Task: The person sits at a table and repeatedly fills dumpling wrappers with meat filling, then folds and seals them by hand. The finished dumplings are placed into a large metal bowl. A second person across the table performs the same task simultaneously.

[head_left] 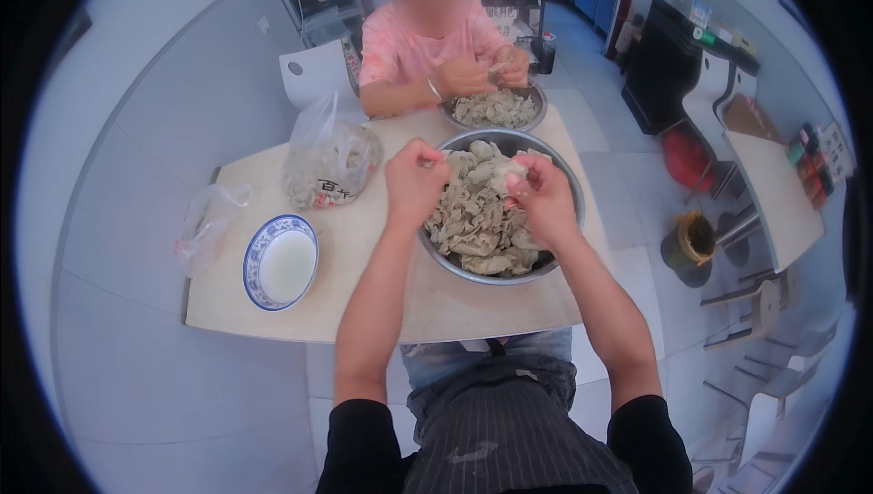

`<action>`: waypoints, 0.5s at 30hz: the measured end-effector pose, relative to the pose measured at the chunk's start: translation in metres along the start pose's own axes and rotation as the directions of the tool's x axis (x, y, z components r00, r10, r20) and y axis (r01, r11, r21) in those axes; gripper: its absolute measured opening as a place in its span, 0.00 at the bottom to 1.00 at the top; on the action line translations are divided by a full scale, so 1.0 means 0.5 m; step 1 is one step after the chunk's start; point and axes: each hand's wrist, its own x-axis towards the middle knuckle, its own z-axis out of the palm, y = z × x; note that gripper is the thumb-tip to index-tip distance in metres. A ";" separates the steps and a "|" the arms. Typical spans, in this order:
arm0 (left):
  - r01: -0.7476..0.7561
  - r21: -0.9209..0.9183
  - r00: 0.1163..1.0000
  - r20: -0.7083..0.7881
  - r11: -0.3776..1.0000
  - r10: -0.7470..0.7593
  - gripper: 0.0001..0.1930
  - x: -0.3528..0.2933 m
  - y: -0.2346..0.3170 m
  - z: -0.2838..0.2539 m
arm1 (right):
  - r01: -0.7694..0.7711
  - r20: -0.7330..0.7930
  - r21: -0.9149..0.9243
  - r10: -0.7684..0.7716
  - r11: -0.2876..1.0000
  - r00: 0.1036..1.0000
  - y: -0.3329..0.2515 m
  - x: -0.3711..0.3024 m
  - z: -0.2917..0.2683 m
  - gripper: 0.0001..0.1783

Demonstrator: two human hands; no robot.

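Note:
A large metal bowl [571, 256] stands on the table in front of me, heaped with pale grey-beige, ruffled, soft food pieces [473, 212]. Over its left rim is my left hand [418, 180], fingers pinched together; what they hold, if anything, is too small to make out. My right hand [544, 203] is above the right side of the heap. Its thumb and fingers are closed on a pale ruffled piece [509, 174].
Across the table [364, 285] a person in pink handles pieces over a second metal bowl [543, 123]. To my left are a full plastic bag [332, 167], a blue-and-white bowl [309, 276] of whitish liquid and a crumpled bag [207, 226]. Chairs and another table stand right.

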 end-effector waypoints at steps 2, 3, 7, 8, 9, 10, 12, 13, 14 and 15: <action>-0.060 -0.091 0.993 0.095 0.994 0.068 0.09 -0.003 0.007 -0.015 | -0.028 -0.025 0.027 0.029 0.999 0.999 -0.001 0.004 -0.009 0.09; -0.044 -0.194 0.981 0.178 0.980 0.079 0.10 -0.015 0.023 -0.005 | -0.039 -0.004 0.019 0.039 0.999 0.999 0.008 0.008 -0.014 0.09; -0.080 -0.221 0.932 0.328 0.972 0.152 0.09 -0.018 0.051 0.016 | -0.118 0.055 0.066 0.115 0.991 0.992 0.010 0.013 0.000 0.08; -0.119 -0.137 0.927 0.340 0.983 0.160 0.09 -0.015 0.049 0.014 | -0.110 0.068 0.046 0.107 0.993 0.992 0.009 0.015 0.003 0.07; -0.133 -0.090 0.935 0.320 0.987 0.156 0.09 -0.017 0.057 0.014 | -0.106 0.074 0.028 0.104 0.994 0.992 0.014 0.013 0.003 0.07; -0.146 -0.043 0.942 0.299 0.988 0.152 0.10 -0.021 0.071 0.014 | -0.102 0.079 0.009 0.101 0.995 0.992 0.018 0.011 0.001 0.07; -0.157 0.018 0.952 0.267 0.988 0.146 0.10 -0.025 0.079 0.017 | -0.119 0.079 -0.031 0.121 0.992 0.989 0.012 0.011 -0.001 0.06; -0.155 0.032 0.956 0.256 0.987 0.142 0.10 -0.026 0.078 0.018 | -0.126 0.084 -0.052 0.130 0.991 0.988 0.007 0.013 -0.001 0.06; -0.153 0.045 0.960 0.245 0.987 0.138 0.10 -0.027 0.076 0.019 | -0.128 0.086 -0.076 0.134 0.989 0.987 0.002 0.014 0.000 0.06; -0.174 0.048 0.960 0.232 0.984 0.158 0.09 -0.026 0.073 0.019 | -0.130 0.086 -0.099 0.139 0.987 0.987 -0.002 0.014 -0.001 0.06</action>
